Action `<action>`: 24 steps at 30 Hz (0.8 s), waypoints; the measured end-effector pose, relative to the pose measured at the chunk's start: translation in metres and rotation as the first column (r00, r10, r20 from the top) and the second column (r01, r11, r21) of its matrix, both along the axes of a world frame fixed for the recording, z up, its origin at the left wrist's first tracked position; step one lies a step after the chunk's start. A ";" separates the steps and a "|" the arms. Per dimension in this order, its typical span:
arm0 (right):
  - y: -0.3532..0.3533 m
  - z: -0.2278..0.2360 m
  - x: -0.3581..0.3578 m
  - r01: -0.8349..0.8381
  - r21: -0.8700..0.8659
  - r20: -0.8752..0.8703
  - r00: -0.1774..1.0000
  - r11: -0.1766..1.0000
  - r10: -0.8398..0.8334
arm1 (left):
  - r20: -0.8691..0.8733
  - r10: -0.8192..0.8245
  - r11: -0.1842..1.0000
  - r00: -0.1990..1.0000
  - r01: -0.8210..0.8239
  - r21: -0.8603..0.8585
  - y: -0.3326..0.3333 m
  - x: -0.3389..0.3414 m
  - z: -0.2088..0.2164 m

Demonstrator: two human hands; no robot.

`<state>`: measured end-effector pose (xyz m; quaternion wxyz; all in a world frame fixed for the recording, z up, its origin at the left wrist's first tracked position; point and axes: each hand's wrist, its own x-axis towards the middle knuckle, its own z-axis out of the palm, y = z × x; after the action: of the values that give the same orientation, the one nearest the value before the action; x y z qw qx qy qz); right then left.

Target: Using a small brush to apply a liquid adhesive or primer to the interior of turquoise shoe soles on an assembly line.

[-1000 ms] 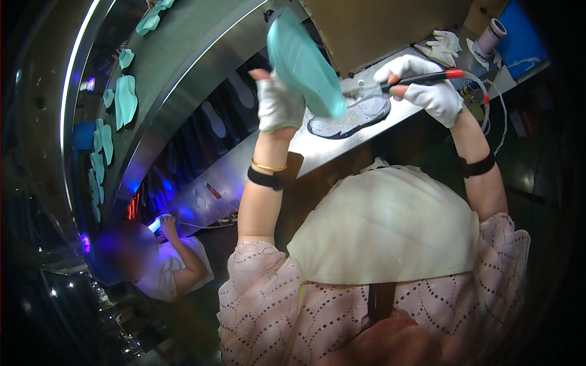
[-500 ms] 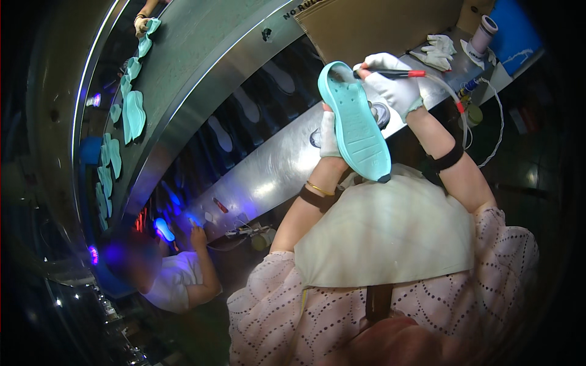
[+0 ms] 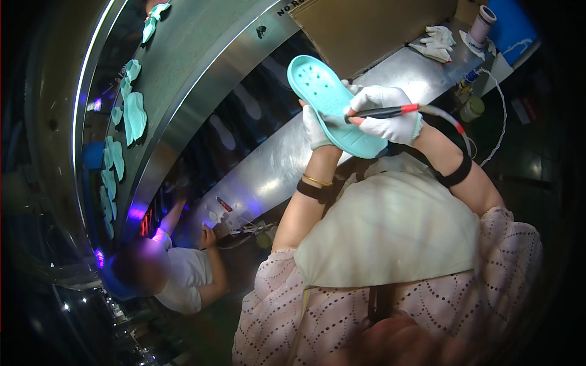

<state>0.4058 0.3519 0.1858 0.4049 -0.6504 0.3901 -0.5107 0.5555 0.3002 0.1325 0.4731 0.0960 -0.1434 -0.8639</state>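
Note:
A turquoise shoe sole (image 3: 323, 88) with small holes at its far end is held up over the metal bench, tilted. My left hand (image 3: 314, 129), in a white glove with bare fingertips, grips it from its left edge; the fingers beneath are hidden. In my right hand (image 3: 387, 114), gloved the same way, is a black pen-shaped tool (image 3: 381, 113) with a red band and a thin tube. Its tip is over the sole's middle, near the left rim; I cannot tell whether it touches.
The metal bench (image 3: 268, 160) runs along the belt (image 3: 189, 43), which carries several turquoise soles (image 3: 134, 117). A cardboard box (image 3: 366, 27), white gloves (image 3: 434, 44) and a thread spool (image 3: 482, 24) are at the far right. A co-worker (image 3: 186, 274) sits at the left.
The sole has turned and shifted left and up. My right hand with the tool has come down from the far end to the sole's middle. The co-worker has reached toward the belt side.

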 end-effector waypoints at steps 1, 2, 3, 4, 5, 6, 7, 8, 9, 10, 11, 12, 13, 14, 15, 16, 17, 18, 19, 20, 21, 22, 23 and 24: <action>0.003 -0.003 -0.004 -0.055 0.086 0.055 0.997 0.995 0.050 | 0.003 0.002 1.000 1.000 -0.002 0.001 0.000 0.001 0.000; 0.003 -0.001 -0.004 -0.054 0.085 0.056 0.997 0.995 0.050 | 0.041 0.019 1.000 0.999 -0.019 0.014 -0.003 0.002 0.002; 0.003 0.000 -0.004 -0.004 0.103 0.079 0.997 0.995 -0.004 | 0.080 0.036 0.999 0.996 -0.038 0.027 -0.004 0.003 0.002; 0.003 0.001 -0.003 0.044 0.123 0.100 0.993 0.991 -0.057 | 0.082 0.035 0.999 0.996 -0.037 0.024 -0.003 0.005 0.002; 0.004 0.000 -0.003 0.047 0.122 0.097 0.994 0.991 -0.059 | 0.079 0.033 0.999 0.996 -0.035 0.022 -0.007 0.004 0.001; 0.004 -0.003 -0.001 -0.001 0.089 0.084 0.996 0.996 -0.006 | 0.082 0.045 0.999 0.996 -0.047 0.019 -0.011 0.003 0.000; 0.004 -0.005 0.000 -0.050 0.060 0.068 0.997 0.997 0.046 | 0.084 0.057 0.998 0.995 -0.059 0.016 -0.014 0.002 -0.002; 0.007 -0.002 -0.002 -0.020 0.018 -0.039 0.999 1.000 0.020 | 0.120 0.065 0.998 0.991 -0.067 0.014 -0.014 0.002 0.005; 0.008 0.000 -0.004 -0.017 0.007 -0.040 0.999 1.000 0.018 | 0.118 0.064 0.998 0.991 -0.065 0.003 -0.014 0.001 0.009; 0.007 0.002 -0.008 -0.008 0.142 0.051 0.999 0.990 0.001 | 0.057 0.045 0.999 0.997 -0.045 -0.009 -0.015 0.000 0.013; 0.003 0.001 -0.010 -0.010 0.286 0.136 0.990 0.958 -0.031 | -0.005 0.022 1.000 1.000 -0.022 -0.011 -0.018 -0.001 0.012; 0.000 0.006 -0.011 0.062 0.291 0.157 0.981 0.955 -0.112 | 0.005 0.007 1.000 1.000 -0.007 -0.002 -0.019 -0.003 0.014; 0.000 0.003 -0.010 0.070 0.284 0.149 0.982 0.956 -0.116 | -0.005 0.001 1.000 1.000 -0.001 -0.008 -0.019 -0.002 0.013; -0.002 -0.004 0.000 -0.021 0.206 0.231 0.973 0.978 -0.028 | 0.037 0.016 1.000 0.999 -0.015 -0.010 -0.018 0.009 0.009; -0.006 -0.007 0.002 -0.090 0.109 0.285 0.957 0.990 0.055 | 0.060 0.015 1.000 0.998 -0.014 -0.023 -0.023 0.011 0.005; -0.001 -0.008 0.008 -0.084 0.131 0.254 0.966 0.988 0.048 | 0.009 -0.011 0.999 1.000 0.012 -0.046 -0.024 0.015 0.002; 0.010 -0.009 0.007 -0.062 0.164 0.220 0.975 0.984 0.024 | 0.172 0.071 0.997 0.983 -0.067 -0.026 -0.019 0.008 0.006; 0.014 0.002 0.004 -0.017 0.191 0.116 0.993 0.981 -0.006 | 0.124 0.024 1.000 0.992 -0.024 0.000 -0.016 0.011 0.005; 0.017 0.011 0.002 0.031 0.227 0.018 0.999 0.973 -0.036 | 0.083 -0.023 0.999 0.996 0.020 0.039 -0.015 0.014 0.002; 0.014 0.003 0.005 0.082 0.356 0.084 0.989 0.931 -0.119 | 0.072 -0.029 0.999 0.997 0.027 0.039 -0.012 0.013 0.004; 0.014 -0.001 -0.001 0.076 0.282 0.200 0.970 0.956 -0.136 | -0.023 -0.041 0.998 0.999 0.042 0.038 -0.008 0.013 0.004; 0.011 -0.005 -0.005 0.135 0.265 0.235 0.951 0.955 -0.199 | -0.117 -0.052 0.998 0.992 0.057 0.040 -0.004 0.012 0.003; 0.004 -0.007 -0.006 0.186 0.251 0.277 0.927 0.950 -0.254 | -0.116 -0.051 0.997 0.992 0.056 0.045 0.003 0.011 0.011; 0.000 -0.010 -0.014 0.097 0.298 0.391 0.895 0.950 -0.214 | -0.070 -0.023 0.992 0.997 0.032 0.122 0.013 0.004 0.021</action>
<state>0.3915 0.3518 0.1753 0.5213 -0.4307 0.4114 -0.6110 0.5590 0.3133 0.1533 0.4589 0.0934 -0.0749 -0.8804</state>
